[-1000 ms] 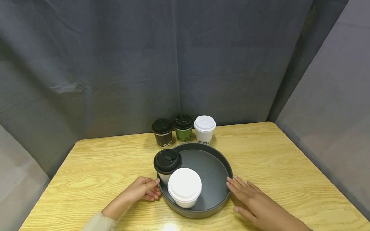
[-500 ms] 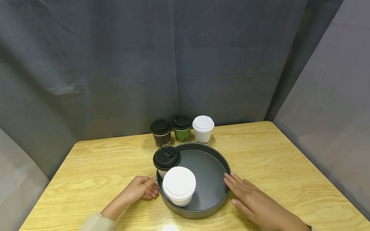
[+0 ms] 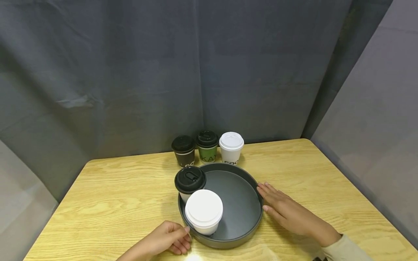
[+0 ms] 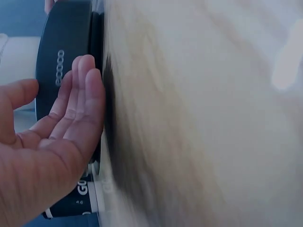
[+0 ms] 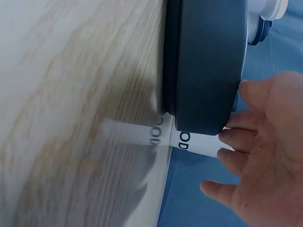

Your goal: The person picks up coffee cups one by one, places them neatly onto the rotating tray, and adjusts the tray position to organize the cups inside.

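A round dark grey tray (image 3: 240, 237) with a raised rim sits on the table. In its left part stand a cup with a black lid (image 3: 190, 180) and a white cup (image 3: 204, 212) in front of it. At the tray's front left, my left hand (image 3: 171, 237) has its thumb by the rim; in the left wrist view the fingers (image 4: 94, 94) extend along the outer wall, contact uncertain. My right hand (image 3: 287, 210) lies against the tray's right side, fingertips at the rim and fingers spread in the right wrist view. Neither hand grips anything.
Behind the tray, close to the table's back edge, three lidded paper cups stand in a row: a black one (image 3: 184, 156), a green one (image 3: 207, 153) and a white one (image 3: 230, 154). Grey curtains (image 3: 147, 90) hang behind and beside the wooden table (image 3: 124, 188).
My left hand has moved around the rim toward the tray's front. My right hand has shifted back along the right side. The white cup in the tray sits slightly further left.
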Tool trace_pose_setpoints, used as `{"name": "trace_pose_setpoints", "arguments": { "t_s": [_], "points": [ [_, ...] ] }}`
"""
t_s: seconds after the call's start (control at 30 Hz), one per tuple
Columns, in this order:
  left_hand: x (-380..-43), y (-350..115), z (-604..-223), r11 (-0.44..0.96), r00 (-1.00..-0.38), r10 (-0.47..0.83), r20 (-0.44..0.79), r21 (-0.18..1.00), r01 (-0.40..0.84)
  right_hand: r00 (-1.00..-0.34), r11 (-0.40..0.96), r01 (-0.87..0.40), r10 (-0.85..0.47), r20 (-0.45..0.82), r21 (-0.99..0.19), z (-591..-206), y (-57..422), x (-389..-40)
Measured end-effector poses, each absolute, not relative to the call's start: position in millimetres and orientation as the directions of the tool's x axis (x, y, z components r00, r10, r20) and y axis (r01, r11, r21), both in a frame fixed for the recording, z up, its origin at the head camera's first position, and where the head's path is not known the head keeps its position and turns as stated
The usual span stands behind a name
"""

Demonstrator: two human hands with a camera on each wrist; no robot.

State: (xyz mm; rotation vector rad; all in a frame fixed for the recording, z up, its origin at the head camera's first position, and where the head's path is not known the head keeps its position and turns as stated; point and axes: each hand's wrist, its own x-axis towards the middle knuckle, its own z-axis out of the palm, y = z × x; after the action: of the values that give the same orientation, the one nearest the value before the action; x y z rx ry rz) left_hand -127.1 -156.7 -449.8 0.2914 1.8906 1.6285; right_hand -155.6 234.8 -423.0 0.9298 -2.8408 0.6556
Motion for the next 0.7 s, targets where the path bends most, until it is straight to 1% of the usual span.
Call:
{"name": "trace_pose_setpoints", "arguments": {
  "t_s": [0.3, 0.5, 0.57, 0.7],
  "points": [
    [-123, -150, -452, 0.174, -0.761, 0.573, -0.303, 0.953, -0.248, -0.824, 0.74, -0.565, -0.531, 0.197, -0.365, -425, 232, -154],
    [-125, -149, -453, 0.179, -0.764, 0.562, -0.317, 0.948, -0.261, -0.835, 0.767, -0.549, -0.516, 0.188, -0.332, -425, 230, -151],
    [-126, -149, -452, 0.182, -0.769, 0.552, -0.323, 0.946, -0.266, -0.831, 0.774, -0.556, -0.521, 0.192, -0.304, -425, 229, -149],
    [-130, -152, -450, 0.2, -0.791, 0.52, -0.323, 0.946, -0.255, -0.808, 0.781, -0.588, -0.555, 0.197, -0.209, -425, 229, -143]
  ]
}}
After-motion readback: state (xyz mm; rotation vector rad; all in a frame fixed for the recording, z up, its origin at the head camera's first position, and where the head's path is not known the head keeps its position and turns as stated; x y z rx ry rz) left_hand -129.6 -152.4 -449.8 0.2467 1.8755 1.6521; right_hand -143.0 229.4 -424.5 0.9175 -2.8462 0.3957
